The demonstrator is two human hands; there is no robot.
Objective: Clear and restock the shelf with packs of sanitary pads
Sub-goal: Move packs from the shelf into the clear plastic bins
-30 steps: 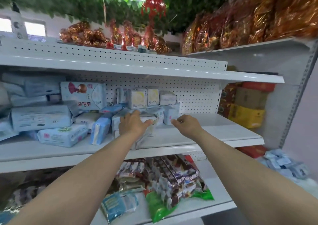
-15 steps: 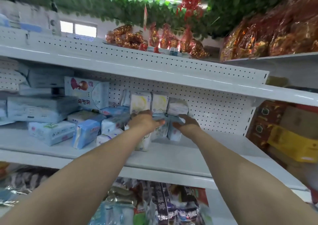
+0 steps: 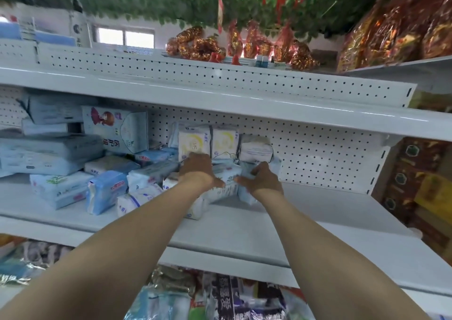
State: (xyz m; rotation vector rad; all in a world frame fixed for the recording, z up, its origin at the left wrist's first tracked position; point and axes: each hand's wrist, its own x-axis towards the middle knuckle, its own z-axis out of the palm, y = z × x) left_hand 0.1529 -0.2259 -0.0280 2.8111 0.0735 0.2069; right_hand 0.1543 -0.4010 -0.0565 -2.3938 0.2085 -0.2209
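Passing first over large pale packs (image 3: 49, 153) piled flat at the left end of the shelf (image 3: 244, 234), probably laid down because too long to stand steadily. Moving on to a tall pack with a cartoon figure (image 3: 115, 128), propped upright near the pegboard back (image 3: 318, 163) with its face outward, seemingly for display. Finding in front of it a loose jumble of small blue packs (image 3: 107, 190), some on edge and some flat, not yet lined up.

Reaching the middle, where the work is going on: tidying the small sanitary pad packs bunched close to the back panel, below a row of upright white packs (image 3: 194, 141). Resting the left grip (image 3: 197, 170) on top of the low packs, thumb splayed rightward across a pale-blue pack (image 3: 227, 172). Unable to tell, with the fingertips hidden past the knuckles, whether pinching anything or only pressing down. Curling the right grip (image 3: 263, 180) over the end pack (image 3: 244, 194), fingers hooked over its top and thumb pointing left, apparently squeezing the row together from the right to stop it from toppling.

Taking the stretch of shelf further right as the likely place for more packs. Ending at red and yellow boxes (image 3: 428, 197) on a neighbouring unit, well apart from the work.
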